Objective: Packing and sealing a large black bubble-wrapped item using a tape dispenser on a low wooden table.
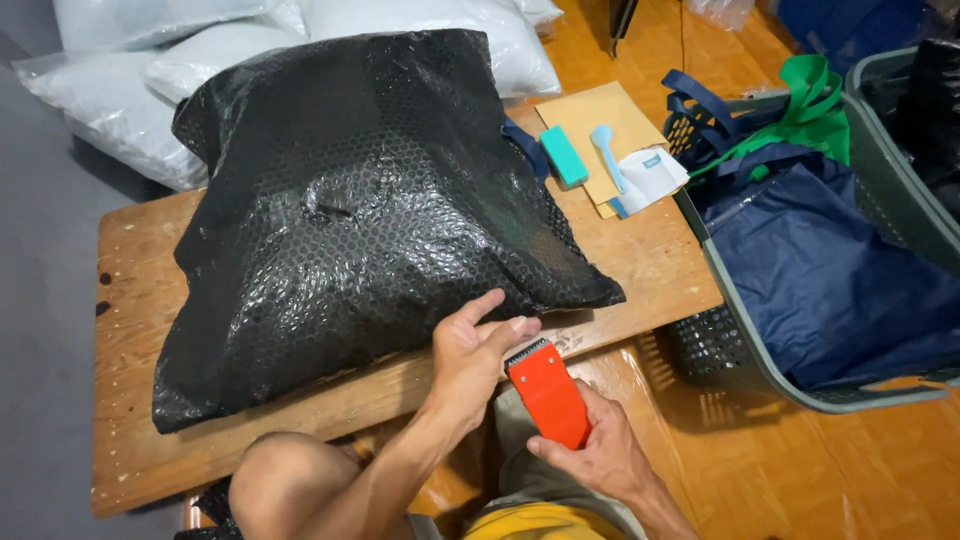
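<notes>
While the left hand (pixel 470 355) is pressing the black bag (pixel 370 210), the right hand (pixel 590 450) is gripping an orange dispenser (pixel 548 392).
Centre frame, the bag is looking soft, light and slippery; its lower edge seems the best hold.

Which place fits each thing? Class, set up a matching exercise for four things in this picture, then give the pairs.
Things:
1. black bubble-wrap parcel
2. red tape dispenser
3. navy bag
4. teal block

Places:
A. on the brown envelope
B. in the right hand
C. in the green basket
D. on the wooden table, touched by the left hand

Pairs: 1-D, 2-B, 3-C, 4-A
</notes>
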